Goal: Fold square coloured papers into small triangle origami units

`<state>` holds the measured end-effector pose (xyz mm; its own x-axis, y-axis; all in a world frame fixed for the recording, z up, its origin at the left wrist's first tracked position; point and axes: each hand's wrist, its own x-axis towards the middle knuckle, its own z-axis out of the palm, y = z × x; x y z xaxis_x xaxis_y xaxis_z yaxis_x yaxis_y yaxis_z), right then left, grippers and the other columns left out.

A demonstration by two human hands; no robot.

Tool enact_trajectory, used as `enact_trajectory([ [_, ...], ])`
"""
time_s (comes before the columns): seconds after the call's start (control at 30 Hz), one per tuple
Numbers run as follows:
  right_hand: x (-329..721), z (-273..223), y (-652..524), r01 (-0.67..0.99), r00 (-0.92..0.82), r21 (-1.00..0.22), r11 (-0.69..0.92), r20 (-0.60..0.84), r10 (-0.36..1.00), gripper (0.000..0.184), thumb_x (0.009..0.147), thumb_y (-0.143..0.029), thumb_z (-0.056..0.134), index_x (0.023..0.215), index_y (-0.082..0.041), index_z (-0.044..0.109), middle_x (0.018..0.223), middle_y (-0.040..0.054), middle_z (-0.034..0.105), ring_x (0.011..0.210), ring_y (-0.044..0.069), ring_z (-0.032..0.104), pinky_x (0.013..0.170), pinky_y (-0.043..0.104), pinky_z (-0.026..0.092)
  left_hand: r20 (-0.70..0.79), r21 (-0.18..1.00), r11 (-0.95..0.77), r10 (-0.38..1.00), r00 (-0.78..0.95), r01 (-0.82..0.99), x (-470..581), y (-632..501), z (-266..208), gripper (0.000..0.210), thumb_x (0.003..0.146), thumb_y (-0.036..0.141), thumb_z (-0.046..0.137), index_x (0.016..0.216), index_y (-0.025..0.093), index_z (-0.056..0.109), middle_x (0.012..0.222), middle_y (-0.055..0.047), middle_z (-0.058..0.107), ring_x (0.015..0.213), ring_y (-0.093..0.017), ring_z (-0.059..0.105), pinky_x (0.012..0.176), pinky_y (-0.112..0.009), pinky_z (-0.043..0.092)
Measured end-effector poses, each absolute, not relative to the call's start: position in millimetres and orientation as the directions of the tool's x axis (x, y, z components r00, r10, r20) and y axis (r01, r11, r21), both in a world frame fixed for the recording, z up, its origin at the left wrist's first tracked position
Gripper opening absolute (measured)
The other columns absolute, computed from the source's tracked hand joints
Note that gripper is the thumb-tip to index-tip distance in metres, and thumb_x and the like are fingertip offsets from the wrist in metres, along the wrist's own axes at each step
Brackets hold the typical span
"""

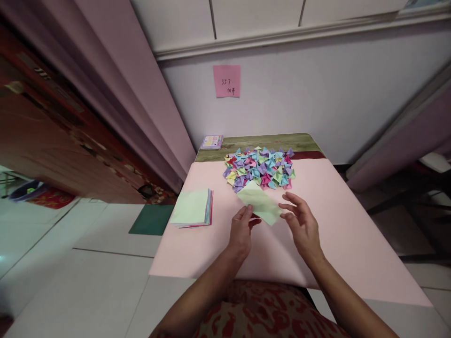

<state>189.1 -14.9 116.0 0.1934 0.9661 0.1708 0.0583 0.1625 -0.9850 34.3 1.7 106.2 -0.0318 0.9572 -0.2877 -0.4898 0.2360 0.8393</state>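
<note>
A pale green square sheet of paper is held tilted above the table, one corner pointing away from me. My left hand pinches its near left edge, thumb on top and fingers beneath. At the sheet's right corner, my right hand has its fingers apart; whether a fingertip touches the paper I cannot tell. Just beyond the sheet lies a heap of small folded paper pieces in purple, blue, green, yellow and pink. To the left rests a stack of square paper, light green on top with other colours at its edge.
The table wears a pink cover, with a strip of wood-patterned surface at the back. A small printed pack sits at the far left corner. A pink note is stuck to the wall; a curtain hangs left.
</note>
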Motion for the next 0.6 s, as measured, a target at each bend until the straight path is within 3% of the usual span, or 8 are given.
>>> enact_trajectory([
  [0.17, 188, 111, -9, -0.244, 0.194, -0.963, -0.117, -0.167, 0.967, 0.051, 0.083, -0.058, 0.063, 0.126, -0.03, 0.056, 0.14, 0.0073, 0.052, 0.12, 0.027, 0.056, 0.082, 0.035, 0.054, -0.211, 0.841, 0.173, 0.977, -0.017, -0.512, 38, 1, 105, 0.031, 0.08, 0.045, 0.069, 0.095, 0.018, 0.073, 0.102, -0.007, 0.069, 0.097, -0.019, 0.06, 0.086, -0.029, 0.045],
  [0.3, 183, 109, -5, -0.518, 0.014, -0.778, -0.355, -0.423, 0.906, 0.054, 0.081, -0.07, 0.053, 0.109, -0.026, 0.066, 0.127, 0.0091, 0.063, 0.112, 0.029, 0.061, 0.073, 0.035, 0.054, -0.257, 0.728, 0.235, 0.965, 0.062, -0.644, 42, 1, 99, 0.032, 0.08, 0.043, 0.068, 0.102, 0.019, 0.072, 0.108, -0.008, 0.069, 0.099, -0.019, 0.06, 0.087, -0.03, 0.044],
  [0.43, 175, 110, -7, -0.616, -0.236, -0.602, -0.508, -0.475, 0.848, 0.047, 0.081, -0.064, 0.059, 0.095, -0.02, 0.069, 0.097, 0.009, 0.073, 0.088, 0.025, 0.068, 0.066, 0.033, 0.053, -0.318, 0.724, 0.315, 0.942, 0.108, -0.614, 42, 1, 91, 0.033, 0.078, 0.043, 0.071, 0.1, 0.018, 0.072, 0.107, -0.008, 0.07, 0.094, -0.019, 0.06, 0.085, -0.03, 0.043],
  [0.6, 171, 104, -11, -0.626, -0.175, -0.602, -0.495, -0.51, 0.842, 0.036, 0.079, -0.056, 0.069, 0.094, -0.023, 0.069, 0.081, 0.0024, 0.073, 0.066, 0.017, 0.065, 0.053, 0.026, 0.047, -0.299, 0.75, 0.319, 0.945, 0.132, -0.58, 38, 1, 92, 0.029, 0.067, 0.031, 0.081, 0.091, 0.018, 0.073, 0.095, -0.005, 0.071, 0.087, -0.017, 0.06, 0.084, -0.03, 0.043],
])
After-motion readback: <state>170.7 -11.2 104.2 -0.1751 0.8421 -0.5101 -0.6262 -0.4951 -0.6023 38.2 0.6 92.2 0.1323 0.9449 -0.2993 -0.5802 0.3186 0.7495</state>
